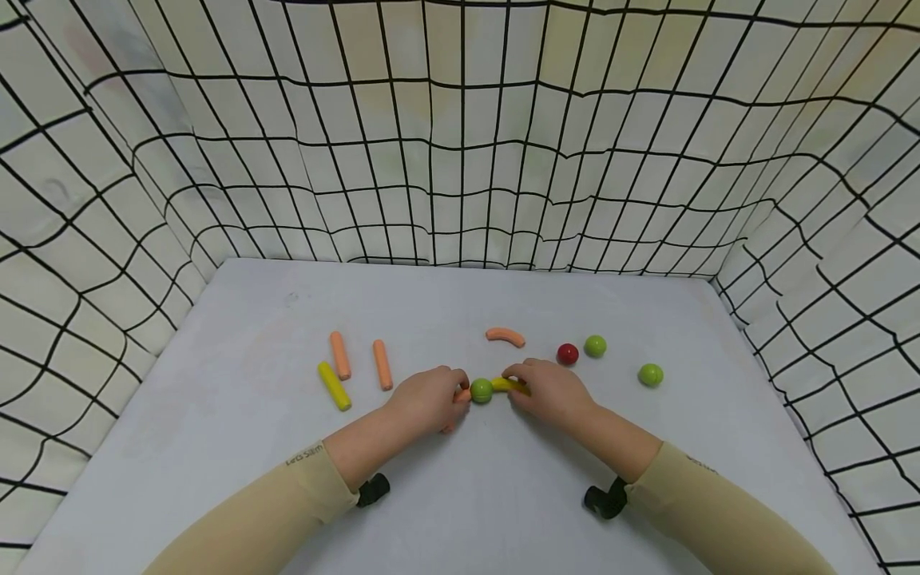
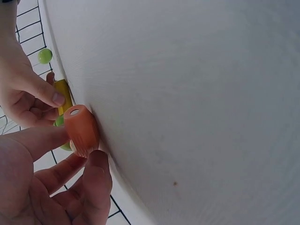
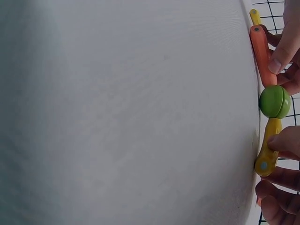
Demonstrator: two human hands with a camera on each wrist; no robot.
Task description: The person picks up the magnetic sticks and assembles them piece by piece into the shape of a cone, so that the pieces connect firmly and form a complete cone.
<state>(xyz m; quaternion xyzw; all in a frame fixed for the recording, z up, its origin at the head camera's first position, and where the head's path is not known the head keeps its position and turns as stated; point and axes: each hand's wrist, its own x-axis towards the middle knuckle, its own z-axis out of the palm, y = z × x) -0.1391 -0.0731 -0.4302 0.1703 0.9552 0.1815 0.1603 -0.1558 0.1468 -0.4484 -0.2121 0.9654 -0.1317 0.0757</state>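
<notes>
My left hand [image 1: 430, 399] pinches an orange stick [image 2: 82, 131] between thumb and fingers. A round hole or disc shows in the stick's near end. Over to the right, my right hand [image 1: 553, 390] pinches a curved yellow stick [image 3: 268, 149] with a pale blue disc at its end. Between the two sticks sits a green ball [image 1: 481, 390] with a groove around it. In the right wrist view the orange stick's end meets the ball on one side and the yellow stick's end meets it on the other. Fingers cover part of both sticks.
On the left of the white table [image 1: 216, 415] lie two straight orange sticks [image 1: 382, 365] and a yellow stick [image 1: 334, 386]. A curved orange stick [image 1: 505, 337] lies beyond the hands. Farther right are a red ball [image 1: 568, 354] and two green balls [image 1: 650, 374]. Black netting [image 1: 460, 192] surrounds the table.
</notes>
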